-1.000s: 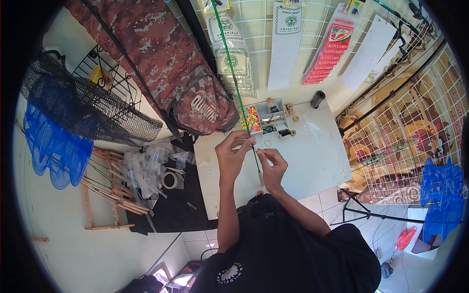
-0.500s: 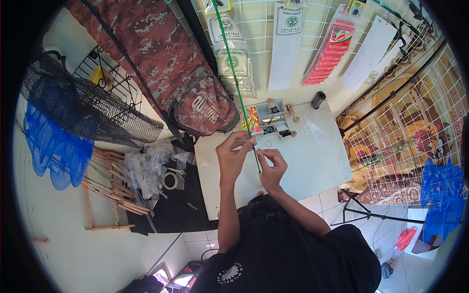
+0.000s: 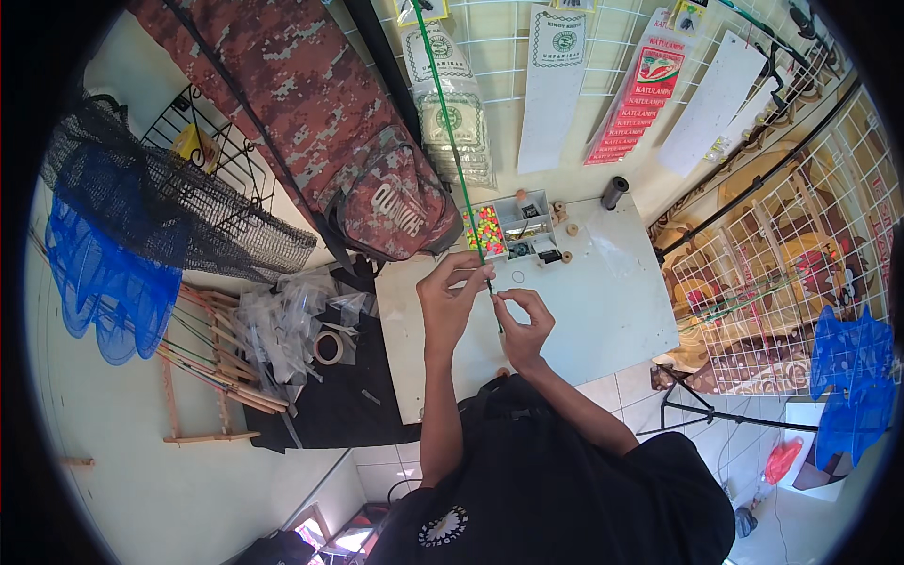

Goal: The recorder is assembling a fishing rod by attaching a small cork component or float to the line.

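Note:
A thin green fishing rod slants from the top edge down over the table, its lower stretch dark near my fingers. My left hand pinches it between thumb and fingertips, above the table. Just below and to the right, my right hand is closed, thumb and forefinger pressed together at the dark section; whether a fine thread is also between them is too small to tell. The rod's lower end shows just beside the right hand. Behind the hands stands a compartment box of bright small beads, small packets and dark parts.
Around the box are small wooden spools, a dark cylinder and a thin ring on the white table. A camouflage rod bag leans at left. Plastic bags and a tape roll lie on black cloth.
My right fingertips have shifted very slightly down along the rod. The left hand and the rod are in nearly the same place.

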`<state>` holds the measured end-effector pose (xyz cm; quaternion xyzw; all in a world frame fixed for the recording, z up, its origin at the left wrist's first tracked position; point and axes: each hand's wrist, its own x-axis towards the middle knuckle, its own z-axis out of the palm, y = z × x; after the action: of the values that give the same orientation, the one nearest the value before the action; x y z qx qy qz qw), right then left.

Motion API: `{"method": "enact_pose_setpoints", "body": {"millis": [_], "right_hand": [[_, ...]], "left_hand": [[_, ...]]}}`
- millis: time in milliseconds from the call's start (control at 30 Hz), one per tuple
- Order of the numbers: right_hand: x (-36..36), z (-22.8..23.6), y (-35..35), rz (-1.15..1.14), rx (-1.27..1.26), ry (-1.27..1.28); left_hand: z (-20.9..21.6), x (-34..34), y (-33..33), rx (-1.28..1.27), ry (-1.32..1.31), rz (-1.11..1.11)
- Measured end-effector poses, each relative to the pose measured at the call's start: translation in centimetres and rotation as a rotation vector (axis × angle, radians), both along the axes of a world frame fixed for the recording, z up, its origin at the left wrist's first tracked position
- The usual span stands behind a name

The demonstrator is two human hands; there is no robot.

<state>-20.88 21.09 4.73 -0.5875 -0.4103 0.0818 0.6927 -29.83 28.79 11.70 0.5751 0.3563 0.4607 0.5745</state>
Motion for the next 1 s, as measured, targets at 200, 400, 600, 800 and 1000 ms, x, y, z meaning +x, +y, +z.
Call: {"method": "enact_pose_setpoints", "body": {"millis": [200,400,600,800,1000], "right_hand": [[0.00,-0.21,0.11,0.026,0.020,0.017],[-0.15,-0.40,0.18,0.035,0.027,0.043],[-0.21,-0.27,0.15,0.023,0.029,0.014],[-0.27,-0.29,0.18,0.014,0.029,0.031],[-0.12,-0.42,0.12,0.027,0.032,0.034]], "left_hand": [[-0.07,-0.01,0.00,0.006,0.002,0.005],[0.08,0.03,-0.04,0.013,0.006,0.003],[-0.01,-0.06,-0.03,0.006,-0.004,-0.003],[0.21,-0.03,-0.14,0.006,0.006,0.007],[0.09,0.00,-0.14,0.020,0.006,-0.001]]}}
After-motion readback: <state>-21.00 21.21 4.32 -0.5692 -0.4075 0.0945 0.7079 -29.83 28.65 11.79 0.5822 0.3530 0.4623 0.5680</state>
